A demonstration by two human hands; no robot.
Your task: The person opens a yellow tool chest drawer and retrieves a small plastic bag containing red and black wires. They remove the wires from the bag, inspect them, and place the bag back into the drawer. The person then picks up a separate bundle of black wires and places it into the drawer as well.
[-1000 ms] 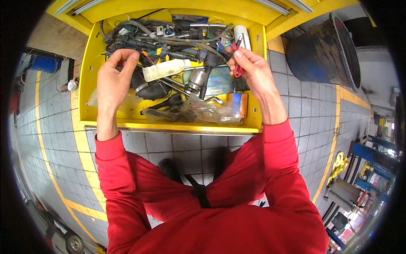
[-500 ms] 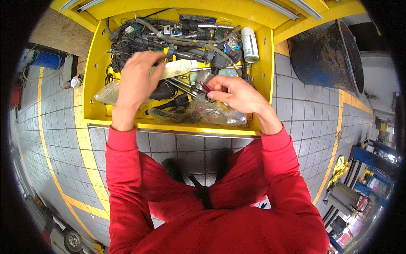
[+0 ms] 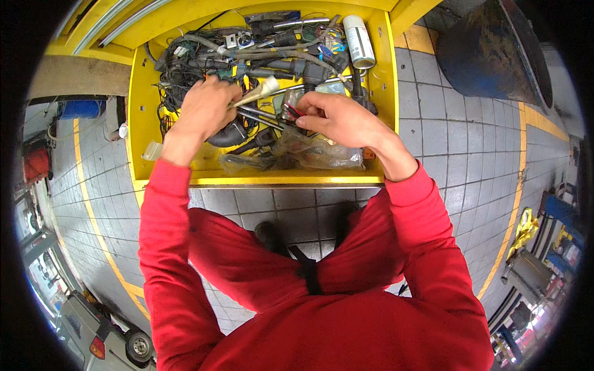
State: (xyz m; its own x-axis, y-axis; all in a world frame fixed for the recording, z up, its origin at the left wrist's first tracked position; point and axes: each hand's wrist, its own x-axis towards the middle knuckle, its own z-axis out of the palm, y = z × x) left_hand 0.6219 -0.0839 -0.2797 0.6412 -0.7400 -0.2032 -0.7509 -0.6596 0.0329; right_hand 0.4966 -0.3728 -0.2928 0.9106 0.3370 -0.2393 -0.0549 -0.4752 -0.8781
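Both of my hands reach into a yellow drawer (image 3: 284,179) full of jumbled cables, hoses and parts. My left hand (image 3: 206,110) is curled over the left side, its fingers slightly blurred, closed at the end of a pale plastic bottle (image 3: 260,90) that points up and right. My right hand (image 3: 346,119) pinches a small red and black piece (image 3: 295,112); its kind is unclear. Beneath the right hand lies a crumpled clear plastic bag (image 3: 309,150). Metal rods (image 3: 258,114) lie between the hands. A translucent plastic piece (image 3: 152,150) shows beside my left wrist.
A white spray can (image 3: 359,42) leans in the drawer's far right corner. Corrugated hose (image 3: 278,54) and dark wiring (image 3: 176,77) fill the back. A large dark bin (image 3: 489,55) stands right of the drawer. A car (image 3: 99,331) is at the lower left.
The pale bottle has turned and looks narrower, moving with my left hand. My right hand keeps its pinch on the red and black piece. The whole view has shifted.
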